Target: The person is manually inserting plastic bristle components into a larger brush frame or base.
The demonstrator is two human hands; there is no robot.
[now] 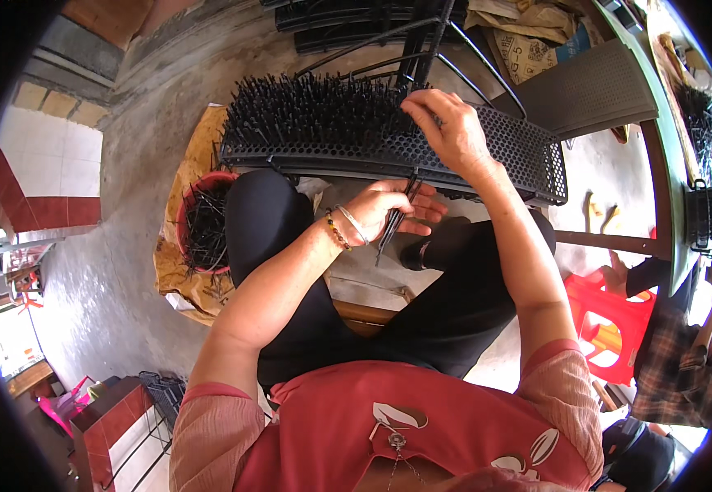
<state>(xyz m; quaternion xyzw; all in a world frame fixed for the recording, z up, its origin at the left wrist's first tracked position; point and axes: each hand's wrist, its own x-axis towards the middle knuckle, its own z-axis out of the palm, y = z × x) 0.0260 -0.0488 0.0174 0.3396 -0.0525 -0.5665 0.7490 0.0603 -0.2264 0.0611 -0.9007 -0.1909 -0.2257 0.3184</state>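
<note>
Head view: left of a fisheye pair, upright, unmirrored. Looks steeply down past the shirt point(331, 410), nearest, at lower edge. Left hand point(379, 207) and right hand point(456, 138) close, central; tray point(507, 141) just beyond; floor point(130, 246) and co-worker point(674, 365) toward curved rim.

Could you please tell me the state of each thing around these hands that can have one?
Left hand: fingers extended, thumb holding rods.
Rods: loosely bunched, slanting across the left hand.
Right hand: thumb and forefinger close together over the rack; whether they hold anything is unclear.
Rack: left part crowded with rods, right part showing bare holes.
Basin: holding tangled rods.
Paper: creased, spread under the basin.
</note>
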